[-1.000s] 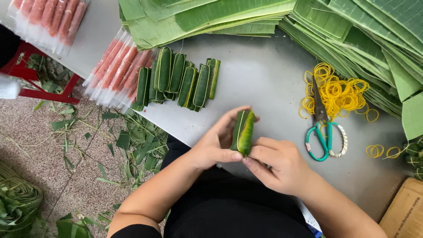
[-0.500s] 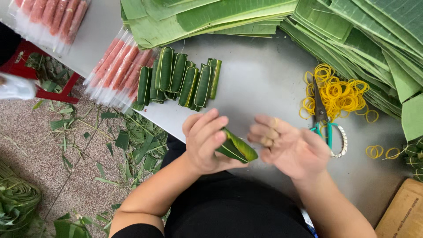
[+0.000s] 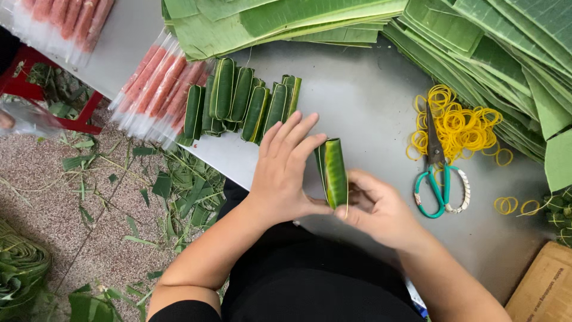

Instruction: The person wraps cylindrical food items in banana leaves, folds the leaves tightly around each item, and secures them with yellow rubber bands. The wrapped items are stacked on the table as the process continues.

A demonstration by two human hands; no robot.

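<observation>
My left hand and my right hand together hold a small roll wrapped in green banana leaf, standing it nearly upright over the grey table. The left fingers are spread flat against the roll's left side; the right thumb and fingers pinch its lower end. A row of several finished leaf-wrapped rolls lies just beyond the left hand.
Pink sausages in clear wrappers lie at the table's left edge. Stacks of cut banana leaves cover the far side. Yellow rubber bands and teal-handled scissors lie to the right. Leaf scraps litter the floor; a cardboard box sits lower right.
The roll had been tilted flat in my left hand with the right hand open beside it; now it stands upright again and both hands grip it.
</observation>
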